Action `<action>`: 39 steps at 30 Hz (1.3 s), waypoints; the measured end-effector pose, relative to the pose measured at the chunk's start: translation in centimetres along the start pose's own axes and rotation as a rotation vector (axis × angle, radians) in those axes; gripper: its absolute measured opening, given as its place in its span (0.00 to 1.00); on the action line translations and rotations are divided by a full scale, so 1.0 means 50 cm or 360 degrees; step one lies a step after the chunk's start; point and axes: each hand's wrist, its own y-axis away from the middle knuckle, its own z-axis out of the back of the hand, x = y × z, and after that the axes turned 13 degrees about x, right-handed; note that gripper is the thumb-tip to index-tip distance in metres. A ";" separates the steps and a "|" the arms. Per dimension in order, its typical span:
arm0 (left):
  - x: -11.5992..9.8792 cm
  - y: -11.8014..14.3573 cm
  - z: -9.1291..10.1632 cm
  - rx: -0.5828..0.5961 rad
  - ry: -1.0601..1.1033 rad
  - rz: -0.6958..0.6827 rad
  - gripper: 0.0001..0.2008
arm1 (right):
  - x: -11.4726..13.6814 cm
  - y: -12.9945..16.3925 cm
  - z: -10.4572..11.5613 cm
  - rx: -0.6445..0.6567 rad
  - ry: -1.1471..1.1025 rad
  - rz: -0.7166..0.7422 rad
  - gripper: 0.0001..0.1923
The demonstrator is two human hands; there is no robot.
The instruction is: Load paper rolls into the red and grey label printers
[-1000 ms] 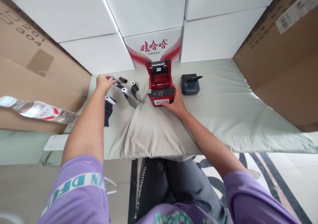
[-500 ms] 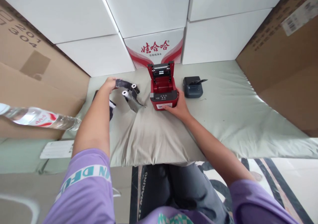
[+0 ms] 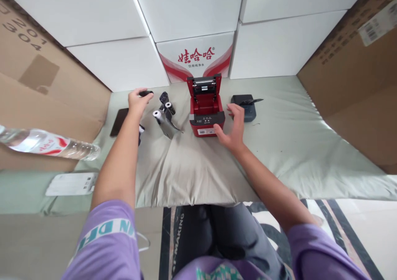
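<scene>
A red and black label printer [image 3: 207, 125] sits on the cloth with its lid raised and an empty red bay showing. Beside its right front corner is my right hand [image 3: 233, 128], fingers apart and holding nothing. My left hand [image 3: 138, 102] pinches a small black object [image 3: 145, 93], perhaps a roll, above the cloth at the left. Between that hand and the printer stand two paper rolls with white ends, one [image 3: 157, 113] nearer and one [image 3: 169, 106] behind; dark strips hang loose from them. Another white and dark item is partly hidden by my left forearm.
A dark portable printer [image 3: 248, 113] with a black strip sticking out lies to the right. At the left are a phone [image 3: 119, 122], a white flat pack [image 3: 72, 184] and a water bottle [image 3: 51, 143]. White cartons [image 3: 189, 11] wall the back; brown boxes [image 3: 350, 77] flank the sides.
My right hand has let go of the red printer and moved slightly right, opening. My left hand has drawn away from the dark strip beside the rolls and holds a small black object; the phone is uncovered.
</scene>
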 end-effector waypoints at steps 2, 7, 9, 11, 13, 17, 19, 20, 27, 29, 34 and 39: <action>-0.041 0.041 0.001 0.0007 0.0252 -0.0332 0.26 | 0.054 -0.031 -0.001 0.0016 -0.0109 0.0059 0.17; -0.186 0.160 -0.016 0.0500 0.0230 -0.1106 0.37 | 0.137 -0.140 -0.076 0.0285 -0.0637 -0.0230 0.23; -0.220 0.187 -0.026 0.0535 0.0296 -0.1159 0.33 | 0.136 -0.176 -0.111 0.0395 -0.0749 -0.0297 0.24; -0.229 0.195 -0.035 0.0551 0.0400 -0.1156 0.31 | 0.126 -0.198 -0.134 0.0420 -0.0853 -0.0354 0.22; -0.221 0.188 -0.042 0.0582 0.0519 -0.1149 0.31 | 0.114 -0.206 -0.150 0.0381 -0.0948 -0.0425 0.20; -0.171 0.149 -0.048 0.0405 0.0827 -0.1050 0.25 | 0.085 -0.204 -0.176 0.0345 -0.1051 -0.0556 0.20; -0.135 0.118 -0.044 0.0153 0.0818 -0.0863 0.19 | 0.066 -0.204 -0.191 0.0369 -0.1073 -0.0578 0.23; -0.116 0.099 -0.041 0.0035 0.0722 -0.0722 0.17 | 0.056 -0.204 -0.198 0.0381 -0.1080 -0.0575 0.25; -0.017 -0.030 -0.036 0.0497 -0.0506 0.0377 0.07 | 0.017 -0.212 -0.204 0.0271 -0.1046 -0.0427 0.28; -0.018 -0.042 -0.037 0.0678 -0.0660 0.0409 0.06 | 0.014 -0.213 -0.195 0.0258 -0.0996 -0.0401 0.27; -0.070 0.015 -0.026 0.0137 -0.0203 -0.0206 0.15 | 0.020 -0.222 -0.162 0.0208 -0.0804 -0.0266 0.26; -0.150 0.152 -0.047 -0.0014 0.0170 -0.0767 0.18 | 0.070 -0.232 -0.115 0.0129 -0.0749 -0.0073 0.25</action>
